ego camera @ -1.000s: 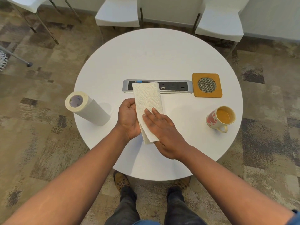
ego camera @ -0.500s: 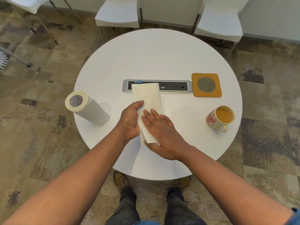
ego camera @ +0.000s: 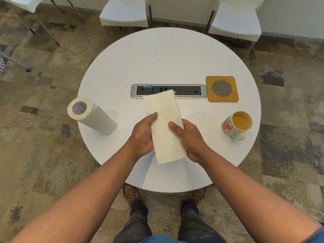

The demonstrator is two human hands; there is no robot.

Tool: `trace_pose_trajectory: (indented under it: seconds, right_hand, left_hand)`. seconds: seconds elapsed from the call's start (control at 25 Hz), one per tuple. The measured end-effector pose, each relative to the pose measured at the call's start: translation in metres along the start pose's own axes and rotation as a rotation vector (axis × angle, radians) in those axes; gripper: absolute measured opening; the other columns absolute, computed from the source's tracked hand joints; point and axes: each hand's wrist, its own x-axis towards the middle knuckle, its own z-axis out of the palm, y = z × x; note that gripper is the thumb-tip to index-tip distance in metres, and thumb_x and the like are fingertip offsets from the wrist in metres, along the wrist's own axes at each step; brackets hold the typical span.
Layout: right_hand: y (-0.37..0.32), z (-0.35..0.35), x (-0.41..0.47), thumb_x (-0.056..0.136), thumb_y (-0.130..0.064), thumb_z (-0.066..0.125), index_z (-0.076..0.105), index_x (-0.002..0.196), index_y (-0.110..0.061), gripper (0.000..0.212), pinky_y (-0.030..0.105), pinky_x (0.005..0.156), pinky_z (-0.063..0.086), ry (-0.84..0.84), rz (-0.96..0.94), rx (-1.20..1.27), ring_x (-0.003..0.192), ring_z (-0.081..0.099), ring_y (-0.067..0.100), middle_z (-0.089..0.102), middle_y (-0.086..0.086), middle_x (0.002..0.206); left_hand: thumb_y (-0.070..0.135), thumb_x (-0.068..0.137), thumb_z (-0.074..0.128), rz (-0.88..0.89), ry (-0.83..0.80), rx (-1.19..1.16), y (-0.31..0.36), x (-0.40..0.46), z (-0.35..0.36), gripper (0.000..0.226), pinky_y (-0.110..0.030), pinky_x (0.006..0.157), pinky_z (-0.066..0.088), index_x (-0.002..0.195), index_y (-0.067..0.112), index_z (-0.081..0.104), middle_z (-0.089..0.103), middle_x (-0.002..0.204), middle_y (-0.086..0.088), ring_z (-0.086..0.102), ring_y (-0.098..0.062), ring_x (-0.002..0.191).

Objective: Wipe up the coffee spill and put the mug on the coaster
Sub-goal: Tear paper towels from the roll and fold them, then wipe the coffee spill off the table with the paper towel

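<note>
A folded white paper towel point(ego camera: 164, 120) is held above the middle of the round white table point(ego camera: 168, 55). My left hand point(ego camera: 142, 135) grips its left edge and my right hand point(ego camera: 188, 139) grips its right edge, thumbs on top. A cream mug point(ego camera: 236, 124) with pink hearts, holding coffee, stands upright at the table's right side. The orange square coaster point(ego camera: 222, 89) with a grey mesh centre lies behind the mug, apart from it. I see no spill on the table; the towel and hands hide part of the surface.
A paper towel roll point(ego camera: 92, 115) lies on its side at the table's left. A grey power socket strip point(ego camera: 185, 91) is set into the table centre. White chairs point(ego camera: 124, 14) stand beyond the far edge. My shoes point(ego camera: 130, 192) show below the near edge.
My right hand came off the top of the towel and took its right edge. Both hands shifted the towel slightly toward me, so more of the socket strip shows.
</note>
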Motion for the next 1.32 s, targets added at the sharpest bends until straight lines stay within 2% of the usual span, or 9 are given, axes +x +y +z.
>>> trace_pose_trajectory:
  seconds: [0.24, 0.36, 0.48, 0.56, 0.68, 0.76, 0.88, 1.08, 1.32]
  right_hand:
    - [0.000, -0.006, 0.002, 0.099, -0.033, 0.060, 0.068, 0.112, -0.004, 0.033, 0.052, 0.094, 0.056, 0.062, 0.024, -0.005, 0.106, 0.069, 0.036, 0.074, 0.015, 0.112]
    - [-0.001, -0.009, 0.004, 0.098, -0.031, 0.062, 0.071, 0.098, -0.002, 0.031, 0.046, 0.086, 0.056, 0.055, -0.021, -0.123, 0.090, 0.072, 0.030, 0.076, 0.017, 0.101]
    - [-0.001, -0.014, 0.007, 0.096, -0.036, 0.061, 0.073, 0.088, -0.007, 0.032, 0.040, 0.074, 0.054, 0.063, -0.045, -0.373, 0.075, 0.067, 0.021, 0.075, 0.014, 0.089]
    - [-0.001, -0.018, 0.009, 0.097, -0.037, 0.058, 0.069, 0.078, -0.008, 0.036, 0.036, 0.065, 0.048, 0.046, -0.112, -0.621, 0.065, 0.060, 0.018, 0.068, 0.008, 0.072]
    - [-0.002, -0.021, 0.011, 0.099, -0.037, 0.051, 0.057, 0.065, -0.014, 0.041, 0.037, 0.058, 0.038, -0.008, -0.248, -1.027, 0.058, 0.047, 0.018, 0.053, -0.002, 0.058]
    - [-0.002, -0.018, 0.011, 0.101, -0.039, 0.046, 0.066, 0.076, -0.022, 0.037, 0.037, 0.057, 0.041, -0.033, -0.296, -1.276, 0.065, 0.055, 0.021, 0.059, -0.004, 0.065]
    - [0.000, -0.015, 0.009, 0.103, -0.036, 0.041, 0.068, 0.090, -0.022, 0.033, 0.032, 0.052, 0.031, -0.052, -0.352, -1.523, 0.074, 0.055, 0.023, 0.053, -0.006, 0.069]
    - [0.000, -0.017, 0.004, 0.104, -0.038, 0.041, 0.068, 0.087, -0.024, 0.035, 0.032, 0.051, 0.023, -0.086, -0.402, -1.621, 0.069, 0.048, 0.024, 0.040, -0.007, 0.059]
    - [-0.005, -0.032, 0.004, 0.100, -0.029, 0.043, 0.062, 0.078, -0.022, 0.030, 0.033, 0.057, 0.024, -0.047, -0.387, -1.658, 0.068, 0.046, 0.026, 0.041, -0.006, 0.057]
  left_hand:
    - [0.039, 0.106, 0.046, 0.047, 0.025, 0.140, -0.005, 0.000, -0.007, 0.041, -0.048, 0.101, 0.052, 0.131, 0.011, 0.062, 0.073, 0.124, -0.010, 0.070, -0.028, 0.115]
    - [0.036, 0.101, 0.058, 0.198, 0.165, 0.340, -0.010, 0.001, -0.006, 0.034, -0.044, 0.097, 0.055, 0.128, 0.015, 0.061, 0.074, 0.121, -0.005, 0.069, -0.028, 0.116]
    - [0.036, 0.086, 0.076, 0.549, 0.328, 0.947, -0.012, 0.002, -0.014, 0.089, -0.037, 0.115, 0.033, 0.157, 0.029, 0.022, 0.032, 0.161, -0.003, 0.037, -0.021, 0.145]
    - [0.041, 0.085, 0.073, 0.808, 0.338, 1.491, -0.012, 0.003, -0.019, 0.097, -0.042, 0.120, 0.015, 0.160, 0.035, 0.012, 0.003, 0.169, -0.008, 0.008, -0.028, 0.155]
    - [0.031, 0.088, 0.069, 1.109, 0.135, 1.918, -0.013, 0.004, -0.017, 0.043, -0.053, 0.117, 0.007, 0.130, 0.035, 0.063, 0.024, 0.167, -0.009, 0.013, -0.041, 0.153]
    - [0.024, 0.089, 0.069, 1.090, 0.052, 2.048, -0.013, 0.006, -0.016, 0.017, -0.053, 0.115, 0.005, 0.102, 0.033, 0.075, 0.048, 0.155, -0.002, 0.029, -0.038, 0.149]
    - [0.024, 0.095, 0.061, 0.977, -0.022, 2.104, -0.013, 0.005, -0.011, 0.017, -0.053, 0.115, 0.005, 0.095, 0.030, 0.077, 0.067, 0.130, 0.009, 0.050, -0.026, 0.134]
    - [0.028, 0.094, 0.058, 1.036, -0.053, 2.187, -0.005, 0.005, -0.020, 0.019, -0.054, 0.112, 0.011, 0.087, 0.031, 0.075, 0.073, 0.099, 0.017, 0.061, -0.018, 0.107]
    - [0.023, 0.088, 0.057, 0.958, 0.120, 2.232, 0.019, 0.013, -0.047, 0.017, -0.055, 0.111, 0.021, 0.078, 0.026, 0.070, 0.070, 0.084, 0.014, 0.063, -0.019, 0.092]
